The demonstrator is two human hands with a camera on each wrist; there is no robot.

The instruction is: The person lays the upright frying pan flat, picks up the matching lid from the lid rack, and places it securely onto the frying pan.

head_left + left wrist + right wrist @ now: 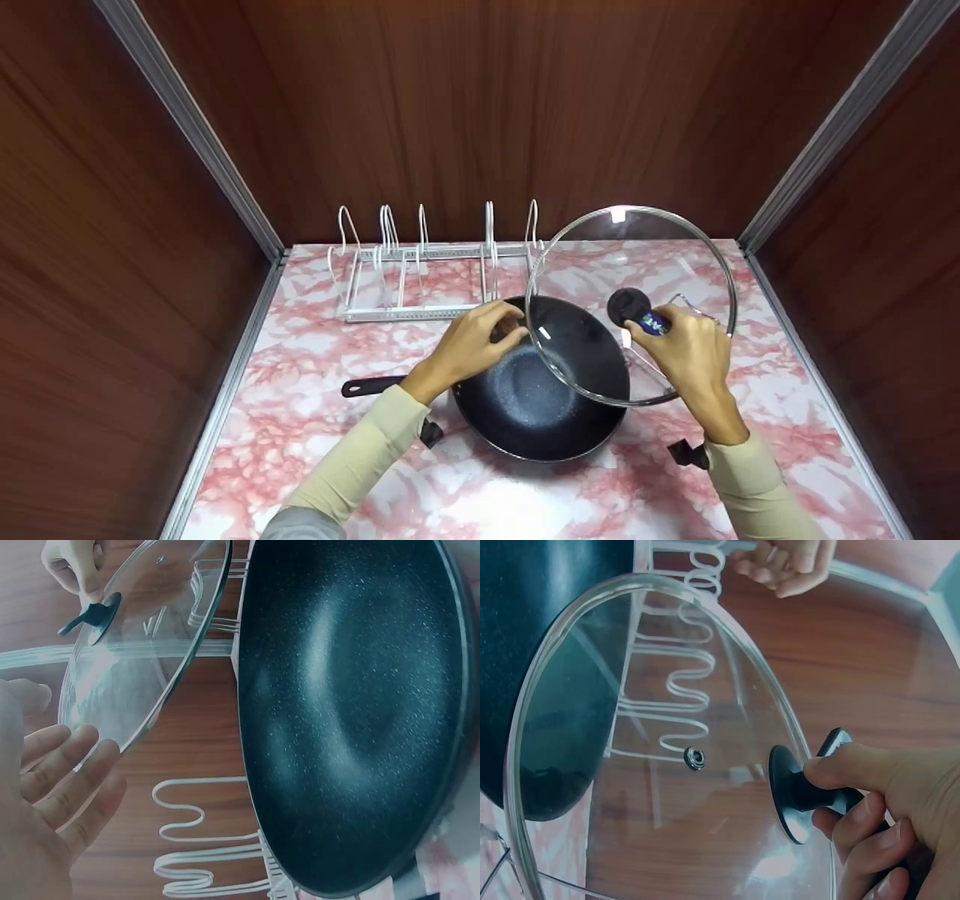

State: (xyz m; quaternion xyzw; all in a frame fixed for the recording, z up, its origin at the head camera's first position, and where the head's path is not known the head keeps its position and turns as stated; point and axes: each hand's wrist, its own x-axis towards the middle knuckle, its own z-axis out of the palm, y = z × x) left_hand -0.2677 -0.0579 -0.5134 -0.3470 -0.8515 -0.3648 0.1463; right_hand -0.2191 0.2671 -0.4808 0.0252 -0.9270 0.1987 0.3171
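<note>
A round glass lid (pixel 577 247) with a metal rim and a black handle is held up over the right part of a dark wok (pixel 532 390). My right hand (pixel 690 352) grips the lid's black handle (pixel 799 795). Close to the lid's left rim, above the wok, is my left hand (pixel 476 337). In the left wrist view its fingers (pixel 75 780) are loosely bent and hold nothing. The wok sits on the table with its black handle (pixel 371 386) pointing left, partly behind the left forearm.
Behind the wok, to the left, stands a white wire rack (pixel 409 313) with several upright loops. A thin wire stand (pixel 679 300) shows partly through the lid on the right. Brown wood-pattern panels (pixel 465 112) enclose the red and white marbled table (pixel 300 420) at back and sides.
</note>
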